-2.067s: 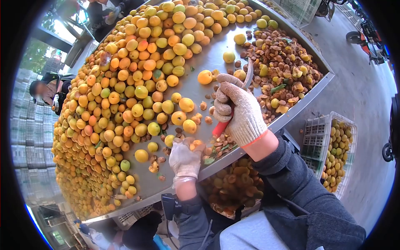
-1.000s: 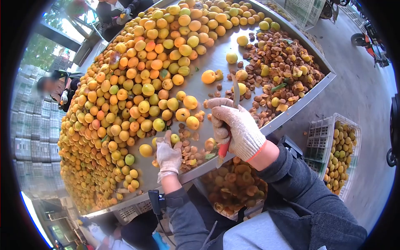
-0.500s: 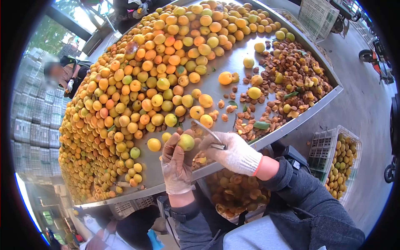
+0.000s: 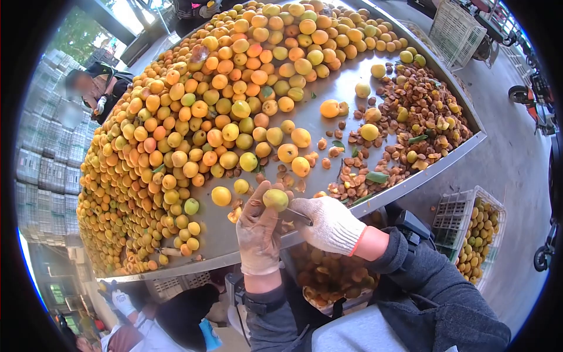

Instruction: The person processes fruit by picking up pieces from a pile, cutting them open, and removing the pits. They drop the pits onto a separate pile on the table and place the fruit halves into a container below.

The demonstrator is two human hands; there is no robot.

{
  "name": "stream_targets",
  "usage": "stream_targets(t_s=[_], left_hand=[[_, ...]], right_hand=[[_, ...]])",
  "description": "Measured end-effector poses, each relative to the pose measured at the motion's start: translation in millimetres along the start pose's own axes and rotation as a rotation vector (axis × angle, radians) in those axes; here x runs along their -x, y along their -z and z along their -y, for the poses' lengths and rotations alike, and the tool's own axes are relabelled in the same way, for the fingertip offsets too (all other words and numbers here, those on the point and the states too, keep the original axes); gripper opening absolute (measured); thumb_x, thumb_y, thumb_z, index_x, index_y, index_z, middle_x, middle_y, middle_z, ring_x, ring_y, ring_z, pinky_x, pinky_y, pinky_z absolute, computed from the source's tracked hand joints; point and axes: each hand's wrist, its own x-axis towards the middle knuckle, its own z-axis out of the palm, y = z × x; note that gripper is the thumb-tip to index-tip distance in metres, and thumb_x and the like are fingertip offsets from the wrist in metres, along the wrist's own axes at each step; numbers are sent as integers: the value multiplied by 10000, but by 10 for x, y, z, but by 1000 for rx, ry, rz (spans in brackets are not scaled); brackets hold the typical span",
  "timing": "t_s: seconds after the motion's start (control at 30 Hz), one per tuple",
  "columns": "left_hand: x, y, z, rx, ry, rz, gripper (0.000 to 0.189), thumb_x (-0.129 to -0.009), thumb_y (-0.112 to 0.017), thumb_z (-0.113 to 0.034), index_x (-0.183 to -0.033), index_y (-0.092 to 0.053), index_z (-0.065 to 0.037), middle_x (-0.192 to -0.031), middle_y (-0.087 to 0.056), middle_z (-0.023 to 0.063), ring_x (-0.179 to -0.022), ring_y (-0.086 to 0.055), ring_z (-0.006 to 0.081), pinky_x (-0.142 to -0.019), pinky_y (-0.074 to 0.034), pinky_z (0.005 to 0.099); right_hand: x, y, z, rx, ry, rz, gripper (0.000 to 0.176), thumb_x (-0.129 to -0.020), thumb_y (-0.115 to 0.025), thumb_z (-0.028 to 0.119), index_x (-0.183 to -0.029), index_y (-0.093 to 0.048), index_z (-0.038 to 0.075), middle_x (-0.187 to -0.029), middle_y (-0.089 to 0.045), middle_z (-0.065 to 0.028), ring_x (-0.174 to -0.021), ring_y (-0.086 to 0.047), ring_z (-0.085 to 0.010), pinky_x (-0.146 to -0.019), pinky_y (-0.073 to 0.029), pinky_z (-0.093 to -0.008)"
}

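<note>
My left hand [image 4: 258,234], in a stained glove, holds a yellow-green fruit [image 4: 275,200] between thumb and fingers over the front edge of the metal table [image 4: 220,232]. In a white knitted glove, my right hand [image 4: 329,223] is closed round a knife [image 4: 299,216], whose blade lies against or close to the fruit; the contact is partly hidden. A big heap of orange and yellow fruit [image 4: 193,132] spreads beyond my hands. Brown pits and scraps [image 4: 425,105] lie at the table's right corner.
Below the table edge stands a container of halved fruit [image 4: 331,273]. A crate of fruit [image 4: 475,240] is on the floor at right. One person [image 4: 99,91] is at the far left, another [image 4: 158,322] at the lower left. Stacked crates [image 4: 47,182] line the left.
The knife has come down from above the fruit to its right side. Both hands remain close together, and the whole view has shifted slightly.
</note>
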Motion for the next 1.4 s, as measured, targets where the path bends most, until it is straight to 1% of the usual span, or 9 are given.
stream_targets(t_s=[0.1, 0.17, 0.3, 0.4, 0.5, 0.57, 0.77, 1.03, 1.4], left_hand=[[60, -146, -21, -196, -19, -105, 461, -836, -686, -68, -1258, -527, 27, -1173, -615, 150, -1063, -618, 295, -956, -501, 392], [89, -207, -5, -255, -38, -109, 467, -807, -663, 72, -1254, -540, 16, -1157, -629, 112, -1021, -635, 210, -762, -556, 260], [136, -264, 16, -489, -108, -99, 492, -790, -645, 108, -1263, -537, 21, -1144, -634, 97, -981, -637, 190, -775, -537, 256], [116, -280, 35, -507, -161, -122, 483, -806, -649, 57, -1269, -519, 24, -1147, -622, 150, -1022, -633, 281, -939, -493, 379], [88, -257, 9, -148, -202, -50, 517, -798, -677, 38, -1283, -499, 29, -1139, -625, 151, -1014, -636, 256, -901, -506, 336], [120, -223, 7, -183, 13, -74, 539, -791, -725, -19, -1278, -498, 33, -1125, -629, 149, -991, -633, 216, -851, -519, 291], [203, -375, 47, -577, -163, -122, 515, -763, -750, 23, -1228, -530, 53, -1112, -627, 111, -961, -600, 133, -838, -513, 254], [213, -255, -46, -469, -4, -57, 496, -767, -727, 54, -1222, -531, 63, -1110, -625, 132, -981, -618, 183, -840, -533, 290], [187, -129, -2, -366, -5, -40, 529, -753, -698, 112, -1249, -521, 57, -1165, -616, 158, -1024, -619, 213, -884, -526, 322]], right_hand=[[-4, 22, 4, 39, 5, -4, 317, -788, -586, 150, -1092, -611, 62, -819, -644, -219, -779, -627, -406, -693, -511, -461], [-6, 56, 2, 46, 11, 17, 311, -791, -578, 142, -1088, -610, 58, -818, -644, -219, -776, -626, -407, -693, -511, -462], [-16, 64, -32, 80, -17, 65, 300, -783, -573, 131, -1072, -612, 58, -808, -644, -210, -775, -627, -405, -703, -510, -461], [-36, 42, -7, 107, -19, 38, 297, -775, -571, 120, -1062, -614, 60, -805, -645, -204, -781, -629, -398, -709, -511, -457], [4, 21, 67, 108, 0, 5, 287, -770, -567, 112, -1049, -618, 66, -801, -648, -196, -783, -632, -392, -704, -512, -456], [31, -3, 76, 106, 4, -1, 277, -770, -564, 111, -1039, -620, 70, -798, -650, -192, -781, -633, -390, -697, -513, -457], [38, -10, 62, 158, -25, -10, 226, -778, -562, 119, -989, -619, 64, -813, -656, -182, -773, -633, -391, -676, -510, -453], [12, -142, -205, -464, -57, 371, 274, -811, -565, 146, -1053, -617, 30, -874, -651, -198, -851, -641, -345, -735, -509, -390], [90, -36, 85, 45, -44, 111, 215, -795, -564, 150, -973, -607, 37, -852, -644, -202, -807, -627, -391, -704, -509, -444]])
